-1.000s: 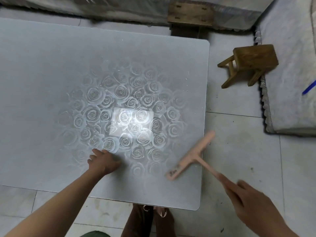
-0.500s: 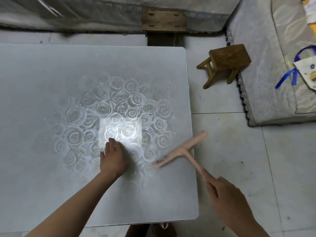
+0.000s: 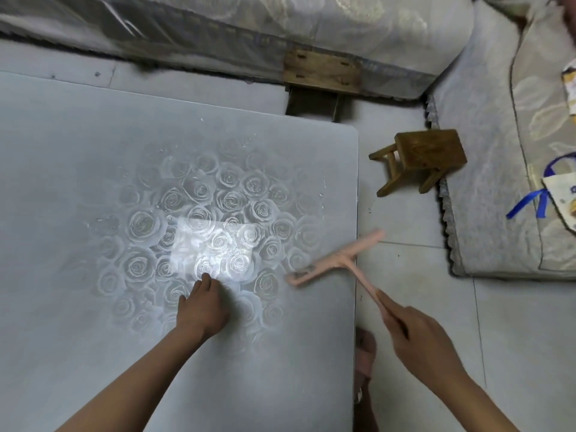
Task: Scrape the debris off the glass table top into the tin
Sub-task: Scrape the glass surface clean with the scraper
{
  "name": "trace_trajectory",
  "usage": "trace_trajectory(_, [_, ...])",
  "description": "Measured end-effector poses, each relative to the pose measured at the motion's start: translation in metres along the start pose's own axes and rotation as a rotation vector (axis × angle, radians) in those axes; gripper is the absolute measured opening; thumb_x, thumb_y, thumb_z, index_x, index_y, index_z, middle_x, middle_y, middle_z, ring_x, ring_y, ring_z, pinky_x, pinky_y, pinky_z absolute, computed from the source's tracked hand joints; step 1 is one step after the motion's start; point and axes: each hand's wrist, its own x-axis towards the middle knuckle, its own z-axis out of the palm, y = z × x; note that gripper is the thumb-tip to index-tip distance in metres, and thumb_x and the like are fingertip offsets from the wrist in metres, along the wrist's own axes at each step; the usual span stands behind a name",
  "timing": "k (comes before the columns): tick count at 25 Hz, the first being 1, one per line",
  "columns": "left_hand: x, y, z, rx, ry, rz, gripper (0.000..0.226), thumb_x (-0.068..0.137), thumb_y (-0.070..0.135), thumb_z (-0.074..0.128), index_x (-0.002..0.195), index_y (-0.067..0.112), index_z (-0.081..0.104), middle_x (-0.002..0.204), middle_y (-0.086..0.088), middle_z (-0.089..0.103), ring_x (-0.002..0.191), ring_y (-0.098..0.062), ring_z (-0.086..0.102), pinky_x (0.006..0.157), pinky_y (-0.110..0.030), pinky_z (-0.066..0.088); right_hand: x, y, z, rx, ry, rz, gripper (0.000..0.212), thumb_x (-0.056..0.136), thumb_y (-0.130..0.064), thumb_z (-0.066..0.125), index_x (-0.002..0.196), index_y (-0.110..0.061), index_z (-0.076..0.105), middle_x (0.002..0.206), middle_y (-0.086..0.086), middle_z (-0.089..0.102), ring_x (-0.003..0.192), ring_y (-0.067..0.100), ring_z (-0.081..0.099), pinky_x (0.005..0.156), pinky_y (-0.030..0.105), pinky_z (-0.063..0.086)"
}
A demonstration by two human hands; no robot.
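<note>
Two hands were over the glass worktop [image 3: 62, 188]. The left hand [image 3: 202, 307] lay flat on the rose-patterned glass just below the bright glare, fingers out and holding nothing. The right hand [image 3: 417, 335] gripped the far end of the handle of a pink scraper [image 3: 336, 260]. Its T-shaped blade hung tilted across the worktop's right edge, one end over the glass and the other over the floor. Blur hid whether it touched the surface.

Small white specks of debris [image 3: 321, 194] lay scattered toward the far side and near the right edge. No tin was in view, so the place to sweep toward could not be judged.

The step in hand looked like setting the blade for a stroke. Done well, the whole blade would lie flat on the glass beyond the specks and be drawn evenly toward one edge, gathering them in a single line. A grip nearer the blade would probably give firmer pressure. The flat left hand seemed well placed to steady the glass.
</note>
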Motion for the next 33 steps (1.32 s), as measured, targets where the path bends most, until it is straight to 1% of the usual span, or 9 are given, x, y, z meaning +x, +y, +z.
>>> trace_trajectory(2, [0.001, 0.009, 0.005, -0.013, 0.019, -0.058, 0.058, 0.091, 0.019, 0.044, 0.143, 0.004, 0.023, 0.157, -0.012, 0.009, 0.143, -0.027, 0.018, 0.114, -0.049, 0.024, 0.010, 0.013, -0.010, -0.087, -0.043, -0.003, 0.045, 0.099, -0.035, 0.040, 0.142, -0.046, 0.034, 0.077, -0.010, 0.046, 0.073, 0.015, 0.052, 0.063, 0.030, 0.043])
trace_trajectory(7, [0.004, 0.047, 0.022, -0.097, 0.143, -0.298, 0.063, 0.090, 0.025, 0.042, 0.143, 0.001, 0.017, 0.154, -0.023, 0.003, 0.142, -0.039, 0.010, 0.113, -0.048, 0.024, 0.126, -0.038, -0.032, -0.172, -0.019, -0.362, 0.047, 0.100, -0.033, 0.035, 0.146, -0.043, 0.028, 0.099, 0.003, 0.055, 0.094, 0.027, 0.058, 0.075, 0.035, 0.045])
trace_trajectory(12, [0.013, 0.079, 0.019, -0.372, 0.161, -0.505, 0.077, 0.093, 0.043, 0.048, 0.146, 0.000, 0.012, 0.156, -0.024, 0.000, 0.145, -0.037, 0.004, 0.115, -0.050, 0.018, 0.155, 0.042, -0.120, -0.369, -0.096, -0.523, 0.044, 0.098, -0.039, 0.036, 0.142, -0.046, 0.034, 0.082, -0.008, 0.049, 0.074, 0.020, 0.057, 0.059, 0.032, 0.041])
trace_trajectory(16, [0.021, 0.094, 0.022, -0.481, 0.172, -0.616, 0.089, 0.085, 0.060, 0.054, 0.147, 0.009, 0.014, 0.156, -0.023, -0.004, 0.145, -0.036, 0.000, 0.115, -0.051, 0.019, 0.204, 0.017, -0.139, -0.528, -0.152, -0.703, 0.047, 0.098, -0.037, 0.036, 0.143, -0.047, 0.027, 0.090, -0.004, 0.054, 0.080, 0.021, 0.059, 0.060, 0.031, 0.038])
trace_trajectory(19, [0.022, 0.092, 0.029, -0.495, 0.157, -0.702, 0.091, 0.081, 0.068, 0.053, 0.148, 0.022, 0.013, 0.151, -0.031, 0.005, 0.141, -0.044, 0.011, 0.113, -0.050, 0.023, 0.227, -0.060, -0.101, -0.451, -0.173, -0.867, 0.049, 0.097, -0.029, 0.038, 0.142, -0.044, 0.026, 0.092, 0.003, 0.052, 0.086, 0.030, 0.060, 0.061, 0.033, 0.035])
trace_trajectory(22, [0.018, 0.082, 0.033, -0.544, 0.114, -0.687, 0.092, 0.076, 0.072, 0.055, 0.147, 0.034, 0.011, 0.151, -0.024, 0.013, 0.139, -0.038, 0.021, 0.109, -0.050, 0.030, 0.228, -0.124, -0.082, -0.506, -0.219, -0.960, 0.049, 0.097, -0.022, 0.038, 0.143, -0.038, 0.031, 0.097, 0.008, 0.056, 0.090, 0.033, 0.058, 0.063, 0.033, 0.033])
trace_trajectory(26, [0.020, 0.079, 0.033, -0.461, 0.092, -0.687, 0.088, 0.078, 0.074, 0.049, 0.148, 0.035, 0.012, 0.151, -0.025, 0.018, 0.135, -0.038, 0.032, 0.106, -0.043, 0.035, 0.250, -0.075, -0.142, -0.538, -0.100, -0.956, 0.046, 0.095, -0.036, 0.038, 0.139, -0.047, 0.029, 0.082, -0.003, 0.052, 0.080, 0.025, 0.059, 0.058, 0.034, 0.037])
trace_trajectory(29, [0.024, 0.081, 0.033, -0.415, 0.114, -0.698, 0.083, 0.081, 0.073, 0.044, 0.147, 0.031, 0.016, 0.149, -0.028, 0.022, 0.130, -0.038, 0.038, 0.101, -0.038, 0.038, 0.243, -0.045, -0.162, -0.698, -0.143, -0.834, 0.050, 0.094, -0.039, 0.035, 0.143, -0.049, 0.023, 0.079, -0.008, 0.042, 0.084, 0.020, 0.061, 0.062, 0.035, 0.039])
trace_trajectory(33, [0.022, 0.081, 0.033, -0.451, 0.180, -0.715, 0.072, 0.085, 0.066, 0.044, 0.146, 0.032, 0.025, 0.145, -0.023, 0.032, 0.123, -0.034, 0.047, 0.091, -0.035, 0.045, 0.241, -0.122, -0.107, -0.618, -0.189, -0.940, 0.058, 0.094, -0.025, 0.036, 0.146, -0.044, 0.019, 0.084, -0.002, 0.039, 0.085, 0.027, 0.061, 0.061, 0.032, 0.033])
